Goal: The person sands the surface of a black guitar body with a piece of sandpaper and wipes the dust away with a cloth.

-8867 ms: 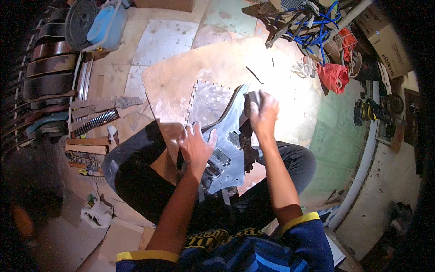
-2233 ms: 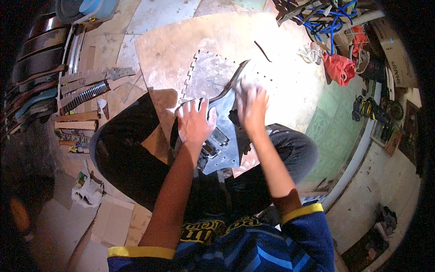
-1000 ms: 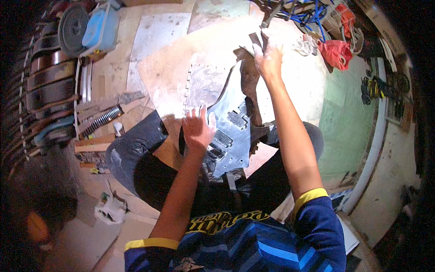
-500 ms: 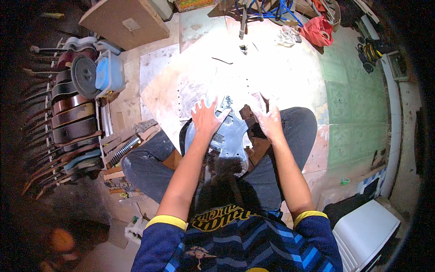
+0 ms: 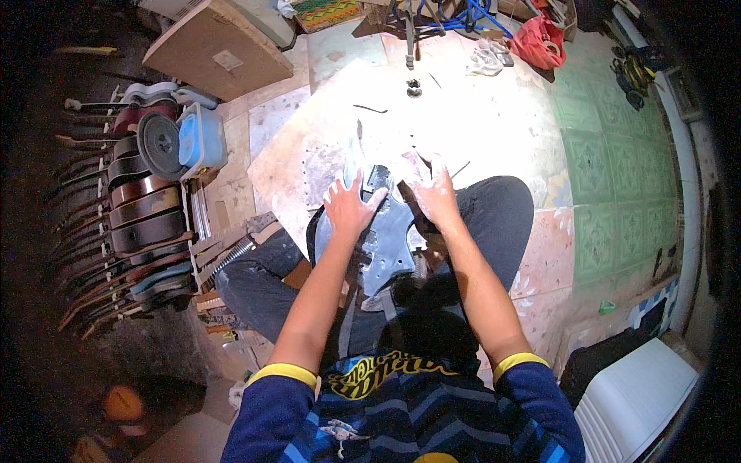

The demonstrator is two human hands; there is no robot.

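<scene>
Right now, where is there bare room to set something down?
The widest bare patch is the green tiles, right of the right knee and nearer than the red bag. A smaller one is the left corner of the board, between the blue tub and left hand. Crowded spots: the guitars at far left, and around the guitar body.

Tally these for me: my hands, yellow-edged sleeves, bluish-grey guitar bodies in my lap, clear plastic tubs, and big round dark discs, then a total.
Hands, left hand and right hand: 2
Yellow-edged sleeves, left sleeve and right sleeve: 2
Bluish-grey guitar body: 1
Clear plastic tub: 1
Big round dark disc: 1
Total: 7
</scene>
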